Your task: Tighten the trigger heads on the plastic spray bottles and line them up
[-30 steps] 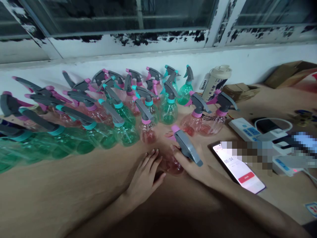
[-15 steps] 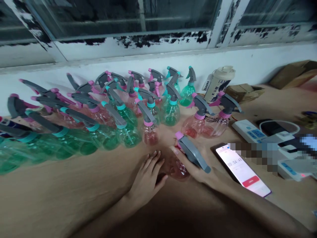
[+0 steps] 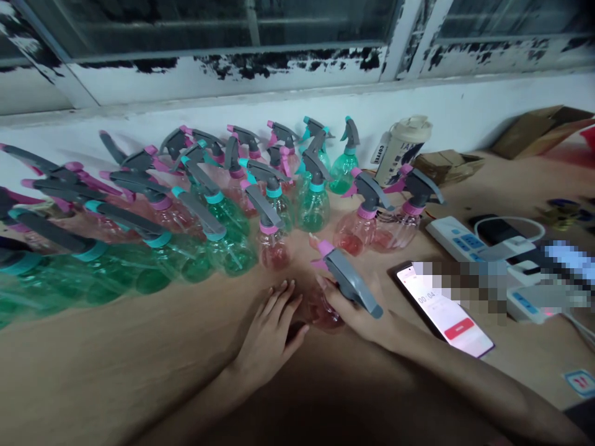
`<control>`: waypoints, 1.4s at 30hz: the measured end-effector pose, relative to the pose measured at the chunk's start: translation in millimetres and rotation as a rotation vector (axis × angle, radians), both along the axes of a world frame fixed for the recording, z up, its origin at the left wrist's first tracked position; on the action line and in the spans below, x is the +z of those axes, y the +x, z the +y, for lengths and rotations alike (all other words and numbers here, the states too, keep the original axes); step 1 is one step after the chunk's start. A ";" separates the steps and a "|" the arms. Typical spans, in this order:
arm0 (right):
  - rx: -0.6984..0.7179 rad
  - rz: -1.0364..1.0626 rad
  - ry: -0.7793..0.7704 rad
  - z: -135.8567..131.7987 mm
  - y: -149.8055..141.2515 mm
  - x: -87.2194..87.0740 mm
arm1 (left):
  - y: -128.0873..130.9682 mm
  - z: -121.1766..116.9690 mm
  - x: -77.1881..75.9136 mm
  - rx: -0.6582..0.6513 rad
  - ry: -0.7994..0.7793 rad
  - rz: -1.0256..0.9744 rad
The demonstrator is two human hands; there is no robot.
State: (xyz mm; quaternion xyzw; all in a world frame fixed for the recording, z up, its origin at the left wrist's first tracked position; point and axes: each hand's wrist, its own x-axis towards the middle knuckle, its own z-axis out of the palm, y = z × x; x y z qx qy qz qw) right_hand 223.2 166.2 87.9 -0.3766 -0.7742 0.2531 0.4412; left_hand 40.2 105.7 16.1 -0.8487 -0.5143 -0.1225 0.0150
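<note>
My right hand point(image 3: 353, 313) is wrapped round the neck of a pink spray bottle point(image 3: 325, 311) with a grey and pink trigger head. One fingertip sticks out past the nozzle, and the bottle's base is near the tabletop. My left hand point(image 3: 272, 328) lies flat on the wood, fingers spread, just left of that bottle and apart from it. Straight ahead stands another pink spray bottle point(image 3: 274, 248). Beside it, a green spray bottle point(image 3: 232, 251) with a turquoise collar is at the end of a row. Two more pink bottles stand further right, one of them point(image 3: 356, 232) nearer.
Several green and pink spray bottles crowd the left and back of the table point(image 3: 139, 365). A coffee cup point(image 3: 403, 148) stands by the wall, near a cardboard box point(image 3: 449, 167). On the right are a phone point(image 3: 446, 310) showing a timer and a power strip point(image 3: 458, 238) with cables.
The view has shifted slightly, moving the scene left and up. A right-hand finger now extends forward beside the nozzle. My left hand stays flat on the table.
</note>
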 end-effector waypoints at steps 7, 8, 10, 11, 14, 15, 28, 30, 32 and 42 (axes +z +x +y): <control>-0.048 0.015 -0.117 -1.3 1.5 -0.5 | -0.2 -0.5 -1.3 -0.003 0.004 -0.024; -0.057 0.019 -0.101 -1.0 1.4 0.5 | -0.2 -0.5 -1.2 -0.001 0.001 -0.028; -0.050 0.009 -0.073 -0.2 1.3 5.0 | 0.0 -0.2 -0.8 -0.002 -0.009 -0.033; -0.036 -0.005 -0.070 0.2 1.4 8.1 | 0.2 -0.1 -0.5 -0.003 -0.013 -0.032; 0.009 -0.035 -0.076 0.9 2.1 18.0 | 0.7 0.1 -0.8 -0.003 -0.024 -0.022; 0.013 -0.031 -0.073 0.9 2.3 20.7 | 0.8 0.1 -1.2 -0.003 -0.025 -0.018; 0.018 0.064 -0.038 1.8 -0.3 1.3 | 0.0 -2.1 -1.1 0.008 -0.036 -0.019; 0.019 0.065 -0.039 1.9 -1.0 1.7 | 0.2 -2.3 -1.5 0.009 -0.031 -0.012; 0.009 0.065 -0.044 1.8 -1.6 3.1 | 0.5 -2.4 -1.8 0.011 -0.031 -0.017; -0.025 0.033 -0.038 -0.3 0.1 1.3 | 1.3 -2.0 -1.1 0.010 -0.059 -0.018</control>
